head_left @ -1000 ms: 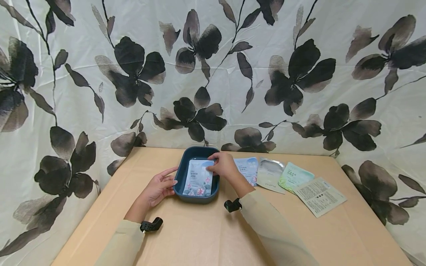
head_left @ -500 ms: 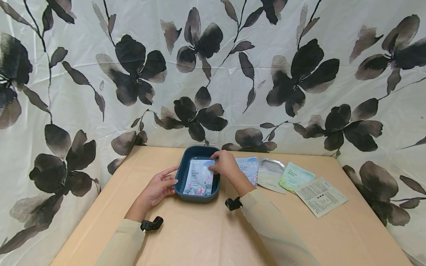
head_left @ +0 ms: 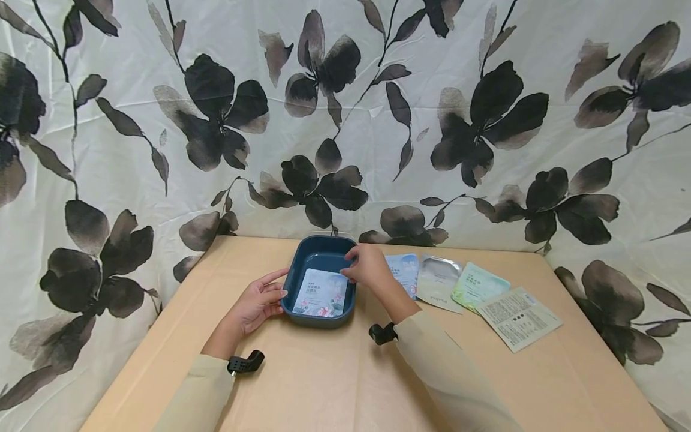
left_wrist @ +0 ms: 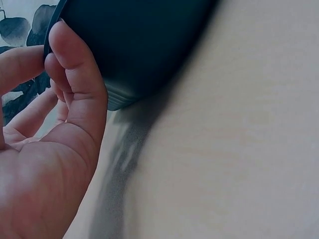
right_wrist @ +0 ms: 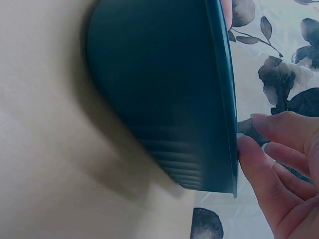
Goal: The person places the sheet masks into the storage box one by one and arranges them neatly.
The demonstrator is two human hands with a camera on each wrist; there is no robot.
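Left: person's left hand (head_left: 258, 305), beige sleeve (head_left: 197, 396), small black device (head_left: 245, 363) at the wrist. Fingers extended and loosely bent, touching the left rim, thumb against the wall; not clenched.

Centre: deep dark-blue rectangular tray (head_left: 324, 323) with rounded corners, upright toward the far edge of a tan table (head_left: 302, 384). Inside, in the near part: one flat, pale-blue rectangular sachet (head_left: 321, 294), pink flowers printed along its near edge.

Right of centre: right hand (head_left: 369, 267) at the tray's right rim, similar black device (head_left: 383, 333) at the wrist. Thumb and index tips stand slightly apart, released, near the sachet's far right corner; whether they touch it cannot be told.

Right: second pale-blue sachet (head_left: 403, 273), partly behind the right hand; shiny silver sachet (head_left: 438, 282); mint-green sachet (head_left: 482, 283); pale grey-green sachet (head_left: 519, 319) with dense print, nearest, overlapping the mint-green one.

Far side, full width: white cloth backdrop (head_left: 399, 144) with black-grey flowers.
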